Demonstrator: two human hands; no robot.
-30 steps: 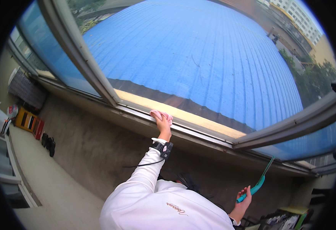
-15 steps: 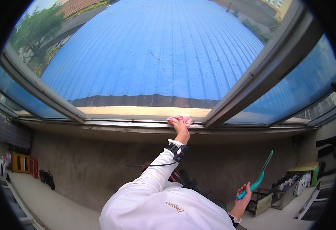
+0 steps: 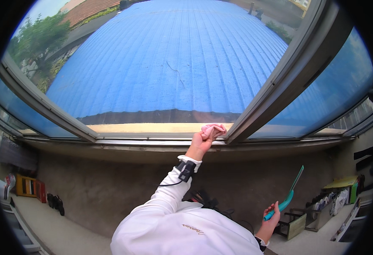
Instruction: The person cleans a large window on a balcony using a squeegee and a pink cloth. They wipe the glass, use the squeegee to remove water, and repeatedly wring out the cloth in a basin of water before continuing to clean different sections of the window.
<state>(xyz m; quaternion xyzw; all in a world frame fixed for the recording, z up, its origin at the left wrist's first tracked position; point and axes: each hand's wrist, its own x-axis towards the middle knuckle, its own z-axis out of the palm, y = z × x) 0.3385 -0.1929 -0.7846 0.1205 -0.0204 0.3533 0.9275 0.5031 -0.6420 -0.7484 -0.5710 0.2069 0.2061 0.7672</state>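
Crumpled pink cloth (image 3: 213, 129), gripped in my left hand (image 3: 200, 143), has slid rightward along the grey metal window sill (image 3: 144, 137) to its corner. My right hand (image 3: 271, 212) holds the teal plastic squeegee (image 3: 287, 194), below the sill.

Pink cloth (image 3: 212, 129): small, crumpled, bunched in my left hand (image 3: 200, 142), pressed on window sill track at foot of open sash frame. Teal squeegee (image 3: 285, 199): plastic handle gripped in my right hand (image 3: 270, 212), low at my side, thin blade tilted up and to right, clear of wall, touching nothing else that I can see.
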